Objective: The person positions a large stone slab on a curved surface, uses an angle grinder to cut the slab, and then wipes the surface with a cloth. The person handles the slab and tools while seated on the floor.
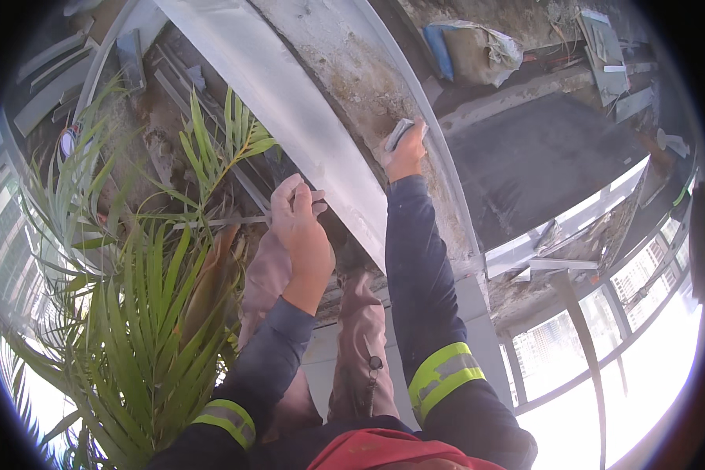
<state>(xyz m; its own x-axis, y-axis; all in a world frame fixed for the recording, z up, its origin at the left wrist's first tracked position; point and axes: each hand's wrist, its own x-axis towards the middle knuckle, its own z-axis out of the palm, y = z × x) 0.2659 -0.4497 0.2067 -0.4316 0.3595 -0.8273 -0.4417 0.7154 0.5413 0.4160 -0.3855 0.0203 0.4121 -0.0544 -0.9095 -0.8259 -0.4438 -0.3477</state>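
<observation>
My right hand (pixel 407 150) reaches forward over a long, dusty beam (pixel 360 74) with a rough brown and grey top. Its fingers are closed round a small grey-white pad (pixel 399 133), which looks like folded sanding sheet; part of it is hidden by the hand. My left hand (pixel 300 223) is raised beside the smooth white face (pixel 305 141) of the beam. Pale dust coats its loosely bent fingers, which stand apart with nothing visible between them. Both sleeves are dark with yellow reflective bands.
A leafy green palm (pixel 157 313) crowds my left side. To the right lies a dark flat panel (pixel 536 164); beyond it is a dusty plastic sack (pixel 478 53). Loose boards (pixel 55 86) lie at the far left. Windows (pixel 572 360) line the lower right.
</observation>
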